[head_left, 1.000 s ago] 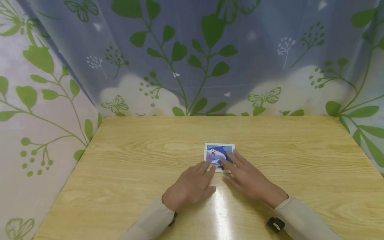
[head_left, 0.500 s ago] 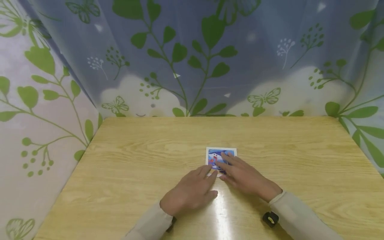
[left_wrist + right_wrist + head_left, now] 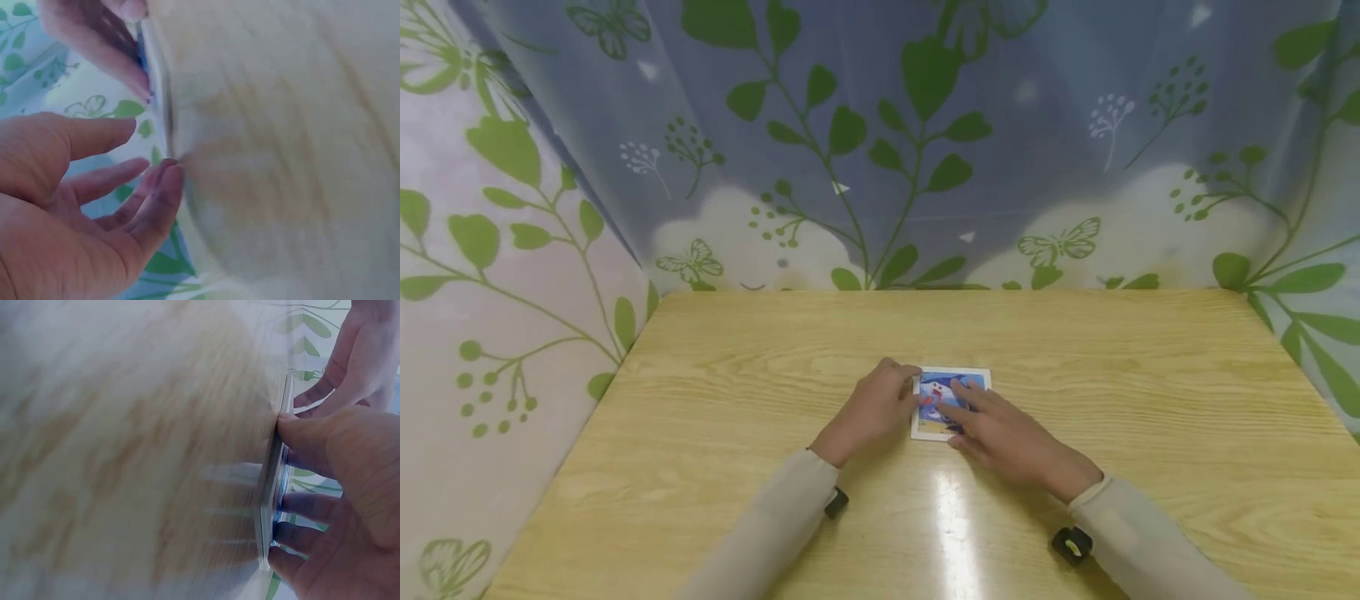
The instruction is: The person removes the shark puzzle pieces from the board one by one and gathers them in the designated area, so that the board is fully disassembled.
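A small square shark picture (image 3: pixel 932 390) in a white frame lies flat on the wooden table, blue with red and yellow bits. My right hand (image 3: pixel 1017 442) rests on its right half, fingers spread over the image. In the right wrist view the fingertips touch its face and the thumb (image 3: pixel 300 428) is at the near edge of the frame. My left hand (image 3: pixel 867 412) is at the left side, fingertips right at the frame's edge. From the left wrist, the left fingers (image 3: pixel 159 200) look loosely bent, with the thumb apart from them.
The light wood table (image 3: pixel 737 358) reaches to a curtain (image 3: pixel 880 167) printed with leaves and butterflies behind and at both sides. A bright light streak (image 3: pixel 955 533) shines on the tabletop in front of the picture. Black wrist devices (image 3: pixel 1071 545) sit under the sleeves.
My left hand has moved from the picture's lower edge up to its left side. The picture first shifted slightly toward me, then a little left. My right fingers have slid further over it.
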{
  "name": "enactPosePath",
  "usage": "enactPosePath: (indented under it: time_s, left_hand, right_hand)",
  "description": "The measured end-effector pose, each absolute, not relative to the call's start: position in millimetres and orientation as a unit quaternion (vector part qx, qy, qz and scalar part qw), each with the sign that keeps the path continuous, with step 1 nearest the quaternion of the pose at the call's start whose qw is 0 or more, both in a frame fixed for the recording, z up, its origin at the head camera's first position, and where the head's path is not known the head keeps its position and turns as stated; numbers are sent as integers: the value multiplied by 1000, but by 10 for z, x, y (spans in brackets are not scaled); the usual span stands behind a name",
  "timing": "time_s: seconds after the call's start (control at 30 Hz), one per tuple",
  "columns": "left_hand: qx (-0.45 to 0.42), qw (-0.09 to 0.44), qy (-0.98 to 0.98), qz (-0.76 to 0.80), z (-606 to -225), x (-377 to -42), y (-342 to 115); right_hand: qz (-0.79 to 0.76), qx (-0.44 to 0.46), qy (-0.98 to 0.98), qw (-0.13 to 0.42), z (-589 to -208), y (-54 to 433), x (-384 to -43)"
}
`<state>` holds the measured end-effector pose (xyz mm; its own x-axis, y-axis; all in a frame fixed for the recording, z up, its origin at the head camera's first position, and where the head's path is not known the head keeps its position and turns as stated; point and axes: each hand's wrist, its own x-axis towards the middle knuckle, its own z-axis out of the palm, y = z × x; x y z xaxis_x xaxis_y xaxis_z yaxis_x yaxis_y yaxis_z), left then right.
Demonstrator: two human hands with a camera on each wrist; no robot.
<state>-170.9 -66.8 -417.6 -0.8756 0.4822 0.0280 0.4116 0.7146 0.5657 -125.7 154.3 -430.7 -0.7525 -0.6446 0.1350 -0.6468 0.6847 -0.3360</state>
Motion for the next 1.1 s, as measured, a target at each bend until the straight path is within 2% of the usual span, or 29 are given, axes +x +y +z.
enactPosePath:
  time_s: [0.33,0.73,1.1]
  left_hand:
    - [201,36,942,267,-4215,-1770,-529]
    - [157,52,953,253,-4177,-1883,-436]
    - [148,73,952,259,-4120,-1844,-426]
  right_hand:
    - [185,350,-918,-6,-4289,1548,-1255]
    - [187,360,-914,2,-4283,1549,-1259]
    - [184,353,-917,-6,-4286,1534,-1270]
